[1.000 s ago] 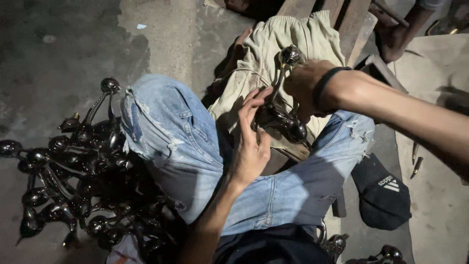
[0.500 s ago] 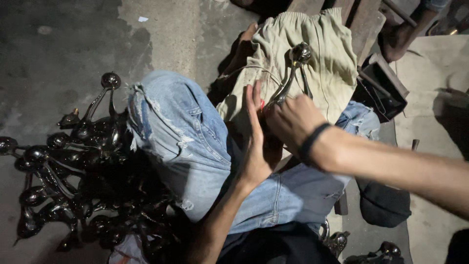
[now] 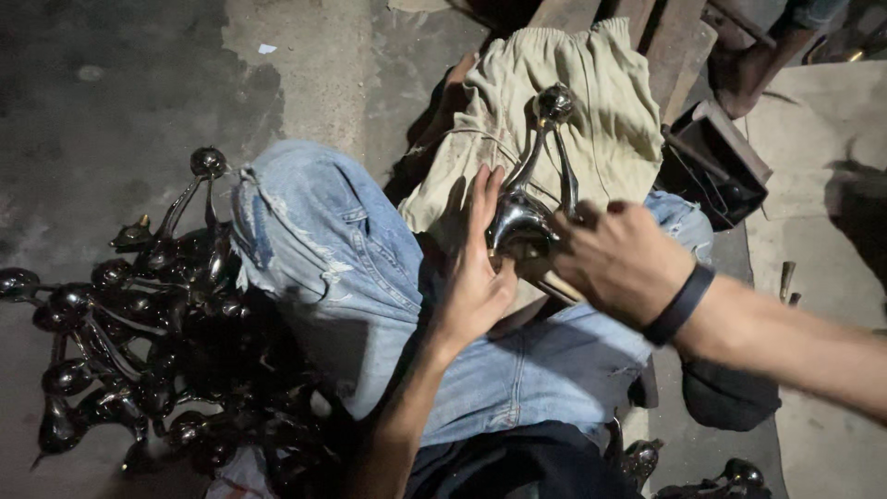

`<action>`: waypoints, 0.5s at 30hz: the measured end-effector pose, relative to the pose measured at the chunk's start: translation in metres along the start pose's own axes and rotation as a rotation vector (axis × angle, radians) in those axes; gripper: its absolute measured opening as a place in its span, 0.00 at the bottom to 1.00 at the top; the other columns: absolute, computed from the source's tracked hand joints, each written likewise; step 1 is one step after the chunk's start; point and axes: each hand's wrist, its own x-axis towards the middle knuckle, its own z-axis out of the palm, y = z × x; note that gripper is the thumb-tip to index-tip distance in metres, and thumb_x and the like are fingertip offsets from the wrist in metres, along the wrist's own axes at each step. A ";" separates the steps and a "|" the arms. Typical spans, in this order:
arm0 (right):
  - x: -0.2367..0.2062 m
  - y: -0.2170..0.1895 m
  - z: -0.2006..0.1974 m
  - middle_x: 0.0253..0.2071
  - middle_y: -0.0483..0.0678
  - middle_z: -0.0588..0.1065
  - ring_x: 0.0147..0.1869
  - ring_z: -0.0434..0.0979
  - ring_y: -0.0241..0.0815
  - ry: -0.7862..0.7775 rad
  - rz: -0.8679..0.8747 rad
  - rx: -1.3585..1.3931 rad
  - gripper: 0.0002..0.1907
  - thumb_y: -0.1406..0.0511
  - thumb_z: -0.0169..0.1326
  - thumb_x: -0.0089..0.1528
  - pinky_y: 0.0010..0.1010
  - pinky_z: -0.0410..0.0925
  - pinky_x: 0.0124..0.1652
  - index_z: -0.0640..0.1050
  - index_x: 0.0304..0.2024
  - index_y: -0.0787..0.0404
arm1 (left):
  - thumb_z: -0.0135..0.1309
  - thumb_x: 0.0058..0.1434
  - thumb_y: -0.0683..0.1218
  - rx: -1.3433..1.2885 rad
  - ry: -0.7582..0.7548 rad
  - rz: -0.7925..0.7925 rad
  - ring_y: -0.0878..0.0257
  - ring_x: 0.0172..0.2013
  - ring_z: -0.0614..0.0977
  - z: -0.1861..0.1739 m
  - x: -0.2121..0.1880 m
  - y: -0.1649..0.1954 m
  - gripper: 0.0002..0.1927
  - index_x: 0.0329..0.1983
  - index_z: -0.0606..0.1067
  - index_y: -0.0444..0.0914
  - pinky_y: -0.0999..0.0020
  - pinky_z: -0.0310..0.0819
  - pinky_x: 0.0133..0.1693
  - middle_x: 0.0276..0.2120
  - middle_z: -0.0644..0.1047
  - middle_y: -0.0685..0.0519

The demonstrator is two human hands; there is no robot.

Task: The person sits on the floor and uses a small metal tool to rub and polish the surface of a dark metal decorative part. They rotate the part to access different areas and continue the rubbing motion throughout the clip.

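Note:
I sit with my jeans-clad legs (image 3: 323,268) folded, a beige cloth (image 3: 591,102) spread over my lap. A shiny dark metal figure (image 3: 527,199) with a long curved neck and a ball-shaped head stands on the cloth. My left hand (image 3: 476,273) presses flat against its rounded body from the left, fingers straight. My right hand (image 3: 614,259), with a black band on the wrist, grips the figure's body from the right.
A heap of similar shiny dark metal figures (image 3: 139,323) lies on the concrete floor at my left. More pieces (image 3: 730,476) sit at the bottom right. A dark box (image 3: 716,166), wooden planks and another person's foot (image 3: 758,65) are at the upper right.
My right hand has come down from the figure's neck to its body. The view has shifted so the figure now stands more central. My left hand stays against it.

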 end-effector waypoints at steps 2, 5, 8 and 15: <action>0.002 0.014 0.005 0.45 0.47 0.75 0.40 0.78 0.43 -0.063 0.018 0.044 0.12 0.54 0.45 0.65 0.35 0.69 0.30 0.77 0.35 0.48 | 0.42 0.57 0.26 0.054 0.007 -0.004 0.53 0.79 0.57 0.000 0.001 0.002 0.51 0.82 0.40 0.39 0.76 0.73 0.51 0.80 0.54 0.46; 0.005 0.033 0.012 0.29 0.44 0.76 0.32 0.78 0.43 -0.290 0.066 0.166 0.13 0.57 0.44 0.68 0.37 0.70 0.31 0.78 0.37 0.51 | 0.45 0.56 0.29 0.180 0.039 -0.088 0.53 0.76 0.64 0.003 0.003 0.004 0.48 0.81 0.45 0.37 0.73 0.74 0.56 0.77 0.62 0.47; 0.005 0.028 0.018 0.26 0.46 0.76 0.29 0.79 0.45 -0.188 0.142 0.256 0.12 0.58 0.46 0.65 0.38 0.72 0.28 0.78 0.34 0.52 | 0.45 0.57 0.29 0.234 0.015 -0.014 0.47 0.78 0.59 0.004 0.007 0.006 0.47 0.81 0.46 0.36 0.63 0.65 0.67 0.77 0.62 0.46; -0.020 -0.011 0.036 0.48 0.55 0.77 0.36 0.81 0.47 0.122 0.253 0.267 0.09 0.60 0.52 0.61 0.37 0.71 0.21 0.79 0.30 0.54 | 0.49 0.57 0.35 0.418 -0.043 -0.093 0.47 0.71 0.69 -0.001 0.013 0.013 0.46 0.79 0.49 0.39 0.63 0.70 0.63 0.73 0.67 0.50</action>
